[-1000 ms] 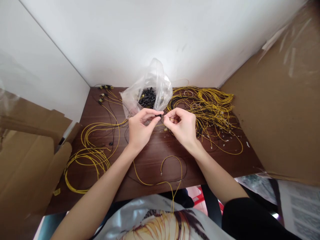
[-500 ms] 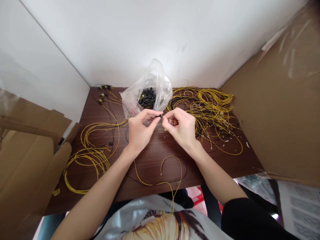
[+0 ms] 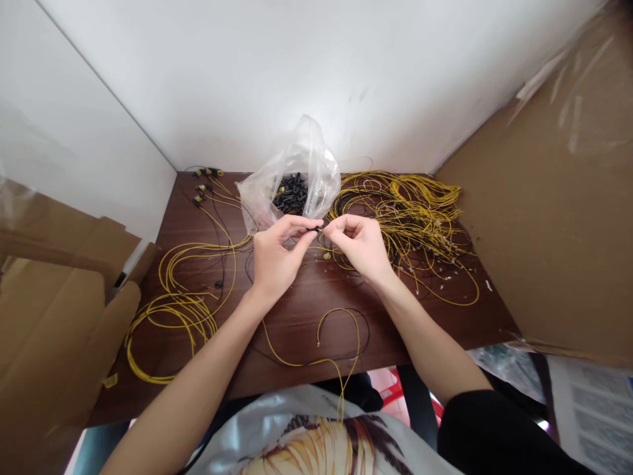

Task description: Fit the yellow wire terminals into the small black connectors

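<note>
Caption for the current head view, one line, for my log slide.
Left hand pinches a small black piece, right hand close beside, before an open plastic bag.

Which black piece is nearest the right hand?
The black piece pinched in the left hand; the others lie in the plastic bag or on the table.

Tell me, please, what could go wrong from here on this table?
The small black part is pinched at the left hand's fingertips, so it might slip. The plastic bag stands open just beyond, so a bump could spill its black pieces. A yellow wire runs over the near edge of the table and might snag.
</note>
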`<state>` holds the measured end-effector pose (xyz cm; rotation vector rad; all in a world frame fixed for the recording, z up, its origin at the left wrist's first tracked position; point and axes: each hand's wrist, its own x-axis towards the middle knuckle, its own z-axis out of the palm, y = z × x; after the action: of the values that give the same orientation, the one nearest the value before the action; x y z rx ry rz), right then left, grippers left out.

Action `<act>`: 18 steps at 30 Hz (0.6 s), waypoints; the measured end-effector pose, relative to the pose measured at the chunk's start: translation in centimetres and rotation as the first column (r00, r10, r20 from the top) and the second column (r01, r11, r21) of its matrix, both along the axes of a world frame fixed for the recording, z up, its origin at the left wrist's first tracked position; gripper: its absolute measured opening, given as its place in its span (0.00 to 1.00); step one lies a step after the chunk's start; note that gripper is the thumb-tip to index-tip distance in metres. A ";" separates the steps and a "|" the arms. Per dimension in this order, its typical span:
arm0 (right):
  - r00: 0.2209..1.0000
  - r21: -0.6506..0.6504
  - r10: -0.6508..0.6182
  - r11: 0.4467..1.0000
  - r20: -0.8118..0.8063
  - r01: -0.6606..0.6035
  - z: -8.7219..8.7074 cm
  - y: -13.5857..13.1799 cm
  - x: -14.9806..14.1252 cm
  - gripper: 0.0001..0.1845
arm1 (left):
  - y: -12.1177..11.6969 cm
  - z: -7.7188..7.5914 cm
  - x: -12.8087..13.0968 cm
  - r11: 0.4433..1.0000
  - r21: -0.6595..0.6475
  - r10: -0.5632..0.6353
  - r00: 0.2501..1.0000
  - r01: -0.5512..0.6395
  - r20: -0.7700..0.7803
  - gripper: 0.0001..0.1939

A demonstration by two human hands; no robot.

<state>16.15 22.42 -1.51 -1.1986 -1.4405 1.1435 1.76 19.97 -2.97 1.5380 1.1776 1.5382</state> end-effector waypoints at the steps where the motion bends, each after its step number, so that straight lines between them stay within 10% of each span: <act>1: 1.000 -0.020 0.007 1.000 -0.015 -0.008 0.0 0.1 0.0 0.07 | 0.0 0.0 0.0 1.000 -0.003 -0.001 1.000 0.001 0.003 0.05; 18: 1.000 0.032 0.020 0.999 0.023 -0.021 0.0 0.0 0.2 0.08 | 0.0 0.1 -0.2 1.000 0.020 0.008 0.995 -0.006 -0.101 0.06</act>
<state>16.31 22.41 -1.55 -1.1805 -1.4857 1.1200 1.60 19.99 -2.90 1.6427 1.2285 1.4953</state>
